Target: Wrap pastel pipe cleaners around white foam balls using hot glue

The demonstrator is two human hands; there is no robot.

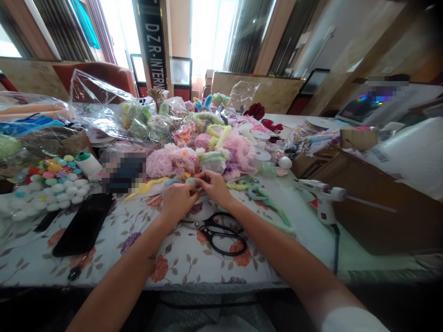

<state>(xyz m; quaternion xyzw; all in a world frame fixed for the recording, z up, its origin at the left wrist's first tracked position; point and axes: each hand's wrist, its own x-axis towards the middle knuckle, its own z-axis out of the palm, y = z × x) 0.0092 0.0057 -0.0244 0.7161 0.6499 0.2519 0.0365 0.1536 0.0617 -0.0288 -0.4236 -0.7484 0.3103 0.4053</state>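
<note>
Close together over the flowered cloth, my two hands work on fuzzy pastel yarn. My left hand (180, 199) has its fingers closed at a pale green bit of the yarn (190, 180). Thumb and fingertips of my right hand (212, 186) pinch the same spot from the other side; the exact grip is partly hidden. Yellow yarn (147, 188) trails out to the left, and a green length (268, 203) curls away to the right. Black-handled scissors (221, 234) lie just below my hands, between the forearms.
Beyond my hands rises a heap of fluffy pink yarn (169, 161) and wrapped craft pieces. A phone (83, 224) and pompoms (51, 189) lie left. At right, a white glue gun (320, 198) with its cord stands before a cardboard box (374, 207).
</note>
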